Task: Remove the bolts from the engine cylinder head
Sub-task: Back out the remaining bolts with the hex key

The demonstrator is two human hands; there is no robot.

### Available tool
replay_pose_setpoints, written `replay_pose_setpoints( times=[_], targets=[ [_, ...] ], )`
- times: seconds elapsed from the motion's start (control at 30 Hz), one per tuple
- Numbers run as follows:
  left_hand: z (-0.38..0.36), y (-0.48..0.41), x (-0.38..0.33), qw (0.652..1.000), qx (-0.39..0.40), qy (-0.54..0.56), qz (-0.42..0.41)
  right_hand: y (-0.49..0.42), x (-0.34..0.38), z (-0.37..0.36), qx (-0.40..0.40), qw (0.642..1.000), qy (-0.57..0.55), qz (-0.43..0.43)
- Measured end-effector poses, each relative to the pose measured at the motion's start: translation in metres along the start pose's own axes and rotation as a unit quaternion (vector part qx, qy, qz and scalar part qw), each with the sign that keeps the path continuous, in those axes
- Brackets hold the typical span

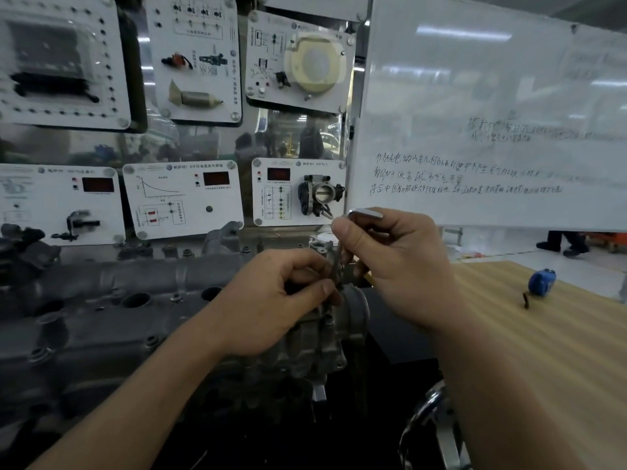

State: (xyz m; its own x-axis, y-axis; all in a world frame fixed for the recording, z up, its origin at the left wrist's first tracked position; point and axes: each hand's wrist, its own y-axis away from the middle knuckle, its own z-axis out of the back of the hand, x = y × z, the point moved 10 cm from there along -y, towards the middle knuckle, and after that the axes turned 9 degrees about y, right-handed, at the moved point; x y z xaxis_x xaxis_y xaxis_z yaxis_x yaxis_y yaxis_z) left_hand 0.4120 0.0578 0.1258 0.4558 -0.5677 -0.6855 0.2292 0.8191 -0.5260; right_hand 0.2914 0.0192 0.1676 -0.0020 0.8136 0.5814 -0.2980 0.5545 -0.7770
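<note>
Several bolts (151,340) still sit in the head (101,317). Right hand (397,266) pinches a hex key (364,213); left hand (271,300) pinches its lower end, contents hidden.

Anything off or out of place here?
Nothing clearly damaged or spilled. Only stray items: a blue tape measure and a small dark bolt-like piece lying loose on the wooden table, apart from the cylinder head.

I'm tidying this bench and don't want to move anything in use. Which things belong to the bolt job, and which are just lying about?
In use:
cylinder head
hex key, in right hand
left hand

Lying about:
blue tape measure
whiteboard
wall panels
</note>
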Motion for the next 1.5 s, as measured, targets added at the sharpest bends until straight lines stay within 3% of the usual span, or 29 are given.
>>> replay_pose_setpoints(
  times=[0.13, 0.27, 0.4, 0.53, 0.67, 0.83, 1.23, 1.5],
  targets=[
    [0.008, -0.021, -0.012, 0.999, 0.019, -0.027, 0.0, -0.015, -0.005, 0.004, -0.017, 1.0, -0.003, -0.024],
    [0.055, -0.087, -0.033, 0.997, 0.004, -0.081, -0.01, -0.08, 0.003, 0.002, -0.035, 0.997, 0.062, -0.003],
    [0.075, -0.118, 0.003, 0.994, 0.002, -0.107, 0.034, -0.118, -0.033, -0.025, -0.036, 0.99, 0.135, -0.024],
    [0.076, -0.117, 0.044, 0.994, -0.003, -0.09, 0.054, -0.118, -0.058, -0.045, -0.035, 0.98, 0.191, 0.028],
    [0.071, -0.115, 0.061, 0.996, -0.026, -0.069, 0.04, -0.122, -0.065, -0.052, -0.014, 0.983, 0.171, 0.064],
    [0.074, -0.108, 0.083, 0.994, -0.064, 0.037, 0.076, -0.133, -0.067, -0.066, 0.045, 0.982, 0.154, 0.097],
    [0.064, -0.111, 0.08, 0.996, -0.05, -0.029, 0.074, -0.124, -0.078, -0.058, 0.029, 0.991, 0.106, 0.081],
    [0.068, -0.105, 0.066, 0.994, -0.041, -0.102, 0.02, -0.123, -0.077, -0.066, 0.02, 0.999, 0.033, 0.035]
  ],
)
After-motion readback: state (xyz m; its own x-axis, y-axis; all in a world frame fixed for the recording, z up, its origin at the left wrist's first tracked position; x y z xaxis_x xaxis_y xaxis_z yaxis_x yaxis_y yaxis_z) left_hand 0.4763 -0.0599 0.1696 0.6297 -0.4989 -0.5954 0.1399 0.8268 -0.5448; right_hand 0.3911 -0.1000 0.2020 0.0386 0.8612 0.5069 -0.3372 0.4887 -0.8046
